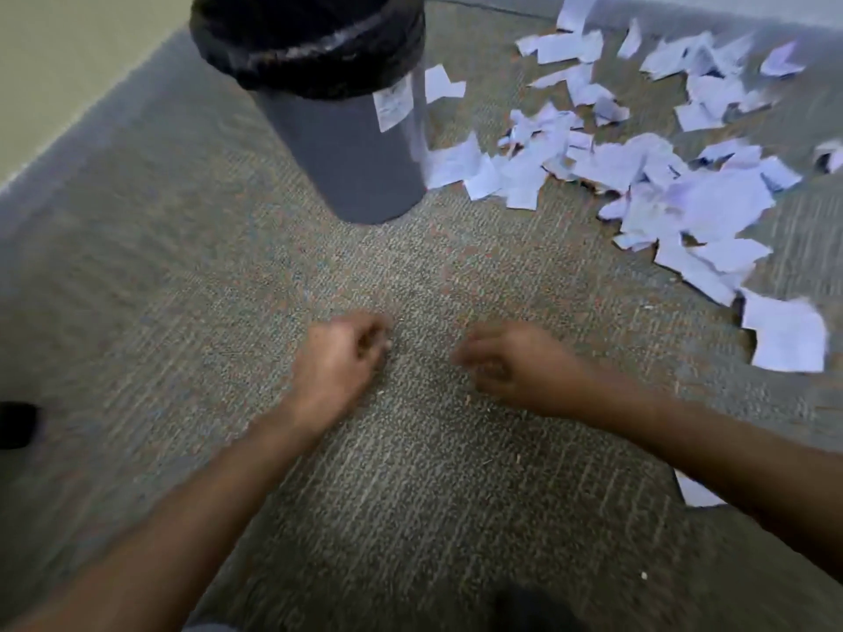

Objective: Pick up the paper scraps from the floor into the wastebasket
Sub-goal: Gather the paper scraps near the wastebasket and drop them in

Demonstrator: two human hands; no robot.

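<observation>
Dozens of torn white paper scraps (pixel 638 175) lie scattered on the grey-green carpet (pixel 228 312), to the right of the round grey wastebasket with a black bag liner (pixel 328 107). Both the left hand (pixel 340 358) and the right hand (pixel 511 364) hover over bare carpet with fingers loosely curled, holding nothing. Likely risks: thin scraps slipping from a grab, or an arm nudging the light wastebasket over.

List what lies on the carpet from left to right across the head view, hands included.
Small black object → left hand → gray wastebasket → right hand → pile of paper scraps.
</observation>
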